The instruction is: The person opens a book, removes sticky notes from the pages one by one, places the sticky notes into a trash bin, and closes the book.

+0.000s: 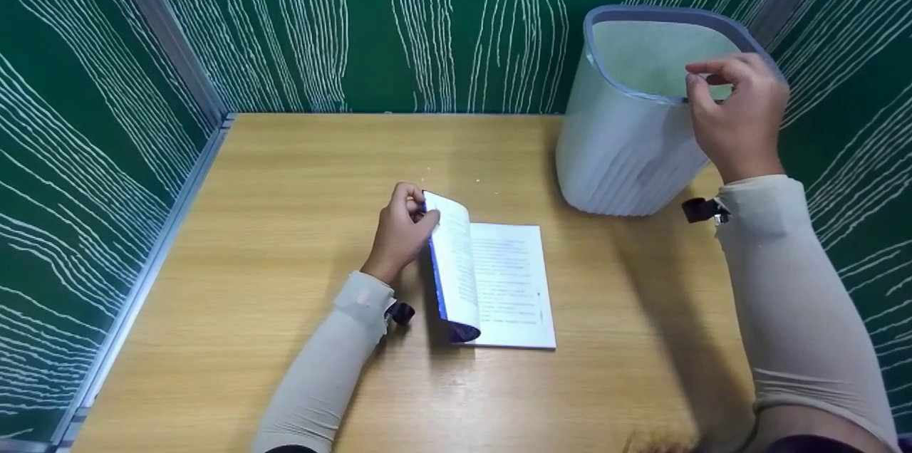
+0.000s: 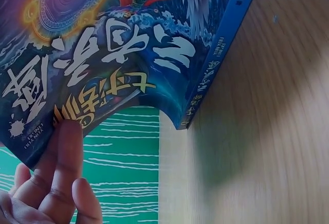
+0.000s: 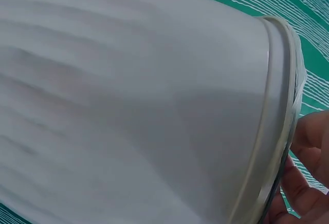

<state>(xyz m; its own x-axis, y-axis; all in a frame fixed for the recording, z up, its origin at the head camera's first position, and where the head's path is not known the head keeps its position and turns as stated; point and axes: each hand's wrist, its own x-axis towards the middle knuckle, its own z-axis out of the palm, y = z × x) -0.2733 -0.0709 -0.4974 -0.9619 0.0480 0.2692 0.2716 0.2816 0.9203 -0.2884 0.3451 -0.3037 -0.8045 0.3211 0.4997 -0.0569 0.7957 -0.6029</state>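
A book with a blue illustrated cover lies opened on the table, its right-hand pages of printed text flat. My left hand grips the upper outer corner of its raised left side, thumb on the page and fingers behind the cover. Those raised pages curve over toward the spine. At the right, my right hand hovers at the near rim of a pale waste bin, fingers bent and thumb tip close to the index fingertip. No object shows between them. In the right wrist view its fingers are beyond the bin's rim.
Small white specks are scattered on the wooden table behind the book. A light liner covers the bin's inside under a grey-blue rim. Green panels with white lines enclose the back and sides.
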